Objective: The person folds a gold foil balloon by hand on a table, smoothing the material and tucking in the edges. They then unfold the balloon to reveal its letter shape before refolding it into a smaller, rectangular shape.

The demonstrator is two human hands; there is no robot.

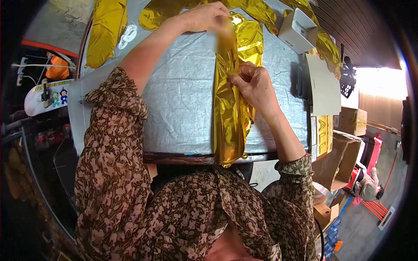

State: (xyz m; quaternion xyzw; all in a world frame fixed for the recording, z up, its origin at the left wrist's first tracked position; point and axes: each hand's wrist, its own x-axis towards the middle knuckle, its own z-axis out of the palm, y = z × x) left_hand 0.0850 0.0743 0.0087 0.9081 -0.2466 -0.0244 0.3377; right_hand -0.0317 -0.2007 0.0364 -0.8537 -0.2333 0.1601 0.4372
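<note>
A long, flat gold foil balloon (pixel 227 113) lies lengthwise on the table, its near end hanging slightly over the front edge. At its far end, my left hand (pixel 207 18) has its fingers closed on the foil; a blurred patch hides part of the fingertips. My right hand (pixel 257 87) pinches the balloon's right edge about halfway along, thumb against forefinger. Beneath and to the right, more shiny gold foil (pixel 250 41) shows, crinkled and partly covered.
Other gold foil balloons (pixel 106 32) lie along the table's far and left sides. A white cord (pixel 127 36) is bundled at left. On the right are a white box (pixel 298 31), a dark object (pixel 300 81) and a pale card sheet (pixel 323 85). Cardboard boxes (pixel 335 158) stand beyond the table (pixel 178 108).
</note>
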